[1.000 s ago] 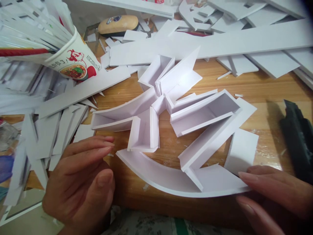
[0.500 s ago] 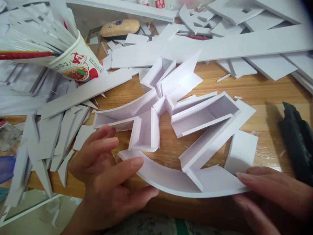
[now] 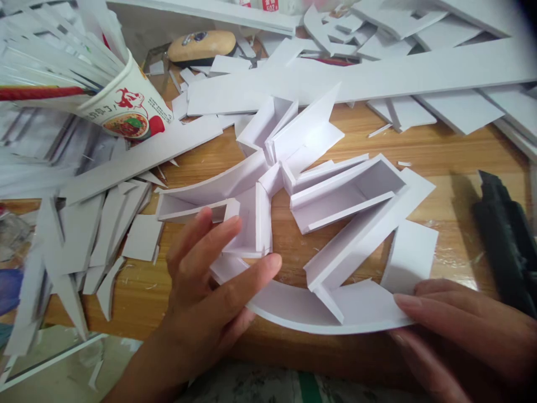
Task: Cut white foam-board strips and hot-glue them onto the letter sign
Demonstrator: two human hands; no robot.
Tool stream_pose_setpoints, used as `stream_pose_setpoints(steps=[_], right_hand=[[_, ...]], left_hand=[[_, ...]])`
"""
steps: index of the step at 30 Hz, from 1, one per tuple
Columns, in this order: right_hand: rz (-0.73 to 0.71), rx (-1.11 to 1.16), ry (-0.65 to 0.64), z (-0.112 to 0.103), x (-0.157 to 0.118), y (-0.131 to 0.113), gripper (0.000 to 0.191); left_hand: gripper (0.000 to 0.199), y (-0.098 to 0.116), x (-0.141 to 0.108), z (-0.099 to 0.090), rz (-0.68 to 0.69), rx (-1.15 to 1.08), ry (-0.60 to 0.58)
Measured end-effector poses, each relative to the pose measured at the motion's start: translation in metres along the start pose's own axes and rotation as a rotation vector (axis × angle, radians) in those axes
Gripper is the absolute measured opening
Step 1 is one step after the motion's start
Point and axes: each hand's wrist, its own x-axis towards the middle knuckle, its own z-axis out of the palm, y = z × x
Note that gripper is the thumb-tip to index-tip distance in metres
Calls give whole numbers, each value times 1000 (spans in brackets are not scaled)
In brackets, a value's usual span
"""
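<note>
A curved white foam-board strip (image 3: 293, 308) bows along the table's near edge, joined to upright white walls at its right. My right hand (image 3: 457, 319) grips its right end, fingertips inside and thumb outside. Over the strip's left part, my left hand (image 3: 213, 274) has its fingers spread, the index finger reaching across it and the thumb at its outer side. Its other fingertips lie over a small white open box (image 3: 247, 224), hiding part of it. Farther right stands a long open white box (image 3: 348, 190). Angled white channels (image 3: 213, 184) meet near the middle.
A paper cup (image 3: 134, 106) full of thin strips stands at the left. Foam-board offcuts (image 3: 92, 224) pile at the left and back. A long white board (image 3: 356, 78) crosses behind. At the right lies a black tool-like object (image 3: 503, 240); an oval tan-topped object (image 3: 203, 47) sits behind.
My left hand has moved right, its index finger now farther over the curved strip and other fingertips over the small box. My right hand stays on the strip's right end.
</note>
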Motion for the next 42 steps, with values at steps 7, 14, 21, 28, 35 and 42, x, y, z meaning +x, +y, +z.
stream_pose_setpoints(steps=[7,14,21,28,35,42], right_hand=[[-5,-7,-127,-3,15,-12,13],[-284,-97,108,3,28,-11,12],[-389,-185,214,6,28,-17,25],[-565,-402,134,21,41,-55,28],[-483,-509,23,42,40,-65,35],[-374,-458,-8,39,54,-85,27]], left_hand=[[50,-2,3,1,84,-58,-12],[50,-2,1,7,137,-45,51],[46,-3,1,12,177,-41,112],[49,-5,-1,15,177,-46,124],[48,-5,-3,16,159,-49,131],[54,-8,-3,17,144,-55,112]])
